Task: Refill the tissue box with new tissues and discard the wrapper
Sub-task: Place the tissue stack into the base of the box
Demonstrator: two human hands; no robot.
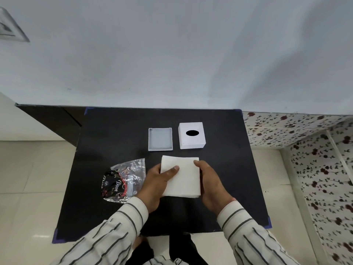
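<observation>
Tissues: my left hand (155,183) and right hand (211,185) clasped the white square paper tissue stack (183,177).
Wrapper: crinkled clear-and-black plastic wrapper (125,180) lay near the table's (107,134) left edge.

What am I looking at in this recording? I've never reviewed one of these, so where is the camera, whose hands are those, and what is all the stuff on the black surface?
There is no machine here. A person wears one wide-angle camera on the head, looking forward and down, so the striped sleeves entering from the bottom are the person's own arms.

The left hand and right hand hold a stack of white tissues between them, one hand on each side.

Everything sits on a black table. At the far side is a white tissue box cover with a dark oval slot on top. Beside it, to the left, lies its shallow white base tray, open and with nothing in it. Left of the hands lies the crumpled clear wrapper with dark printing, which the tissues presumably came out of. It has not been discarded yet.
</observation>
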